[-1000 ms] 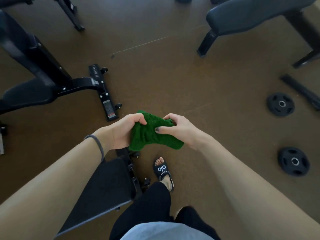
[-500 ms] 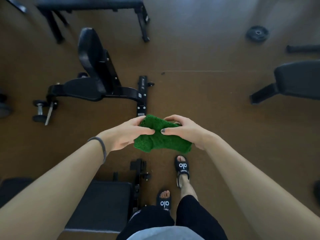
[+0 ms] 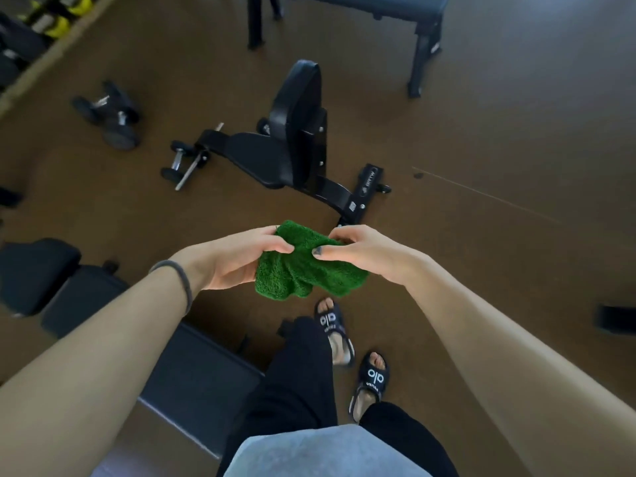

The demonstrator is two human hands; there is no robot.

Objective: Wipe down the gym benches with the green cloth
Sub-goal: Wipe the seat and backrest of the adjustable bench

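A bunched green cloth [image 3: 306, 268] hangs in the air in front of me, above the brown floor. My left hand [image 3: 237, 258] grips its left side and my right hand [image 3: 364, 251] pinches its right side. A black adjustable bench [image 3: 292, 146] with its backrest raised stands on the floor just beyond the cloth. A flat black bench [image 3: 203, 380] lies below my left forearm. Another flat bench [image 3: 389, 6] stands at the top, partly cut off.
Dumbbells [image 3: 110, 115] lie on the floor at the upper left, near a rack [image 3: 41, 22] with yellow-green weights. A small dumbbell [image 3: 177, 163] lies by the adjustable bench's foot. Dark pads [image 3: 38, 273] sit at the left edge. My sandalled feet [image 3: 347, 346] stand below the cloth.
My view has swung left, so the adjustable bench now sits centre and the dumbbells and rack have come into view. Both hands keep hold of the cloth and I have stepped forward.
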